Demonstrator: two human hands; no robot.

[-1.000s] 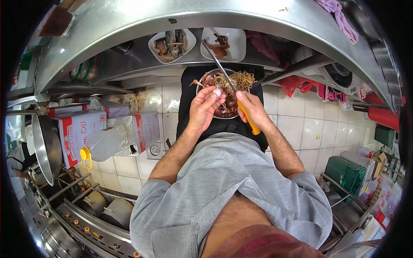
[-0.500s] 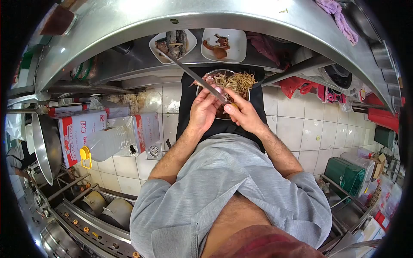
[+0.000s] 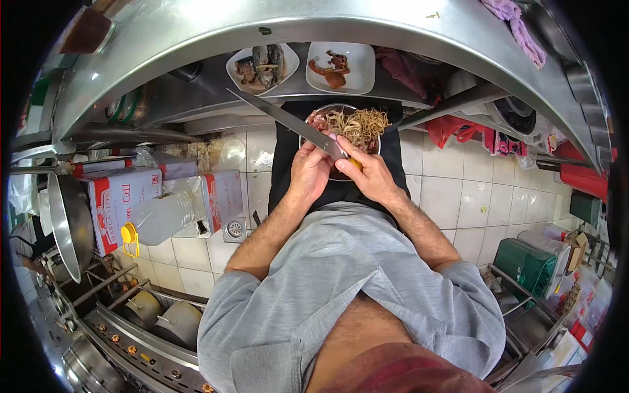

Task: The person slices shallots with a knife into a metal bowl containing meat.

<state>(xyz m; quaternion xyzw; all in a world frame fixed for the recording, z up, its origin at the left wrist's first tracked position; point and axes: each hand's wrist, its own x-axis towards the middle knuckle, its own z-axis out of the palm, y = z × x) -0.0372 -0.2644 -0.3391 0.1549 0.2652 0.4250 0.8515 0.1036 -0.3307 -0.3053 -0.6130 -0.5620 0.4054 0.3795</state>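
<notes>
A long-bladed knife [image 3: 282,116] slants up and left from my right hand [image 3: 375,177], which is closed around its yellow handle. My left hand [image 3: 310,171] is closed beside the blade, its fingertips pinching a small pinkish piece [image 3: 333,137] against the knife. The piece is mostly hidden by fingers and blade, so its kind is unclear. Beneath both hands, a round metal bowl [image 3: 381,145] rests at my lap. It holds a heap of pale stringy strands [image 3: 360,126] and some pinkish bits [image 3: 316,120].
Past the bowl, a low shelf bears a white dish of fish pieces [image 3: 267,68] and a white dish with brown scraps [image 3: 335,79]. A steel counter [image 3: 314,23] arches above them. Oil boxes [image 3: 124,203] and a plastic jug [image 3: 160,217] stand to the left.
The knife has turned, its tip dropping lower and leftward and its flat side showing more. Both hands stay close together over the bowl, with the fingers slightly shifted.
</notes>
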